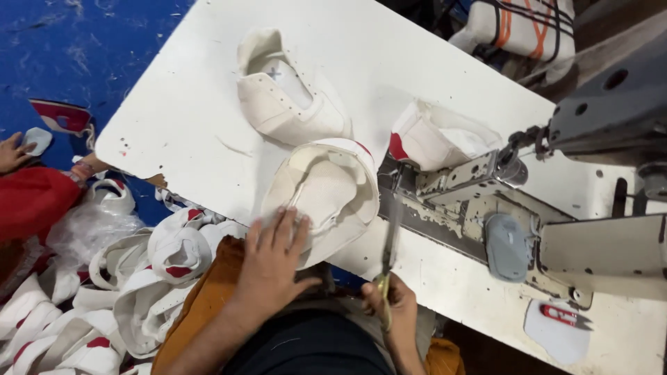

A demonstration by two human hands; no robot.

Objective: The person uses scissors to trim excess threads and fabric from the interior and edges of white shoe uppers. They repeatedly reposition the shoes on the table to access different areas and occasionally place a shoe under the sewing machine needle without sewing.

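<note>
My left hand (273, 255) lies flat, fingers spread, on the near edge of a white shoe upper (323, 187) that rests on the white table (187, 118). My right hand (391, 305) is at the table's near edge, closed on the yellowish handles of long scissors (390, 232) whose blades point away toward the sewing machine. A second white shoe upper (288, 97) lies farther back. A third shoe upper (434, 139), white with red trim, sits at the machine's post.
The grey sewing machine (611, 139) fills the right side, with its worn metal post bed (458, 198). A pile of white and red shoe uppers (132, 278) lies on the floor at left. Another person's hand (14, 153) and red sleeve (31, 201) are at the far left.
</note>
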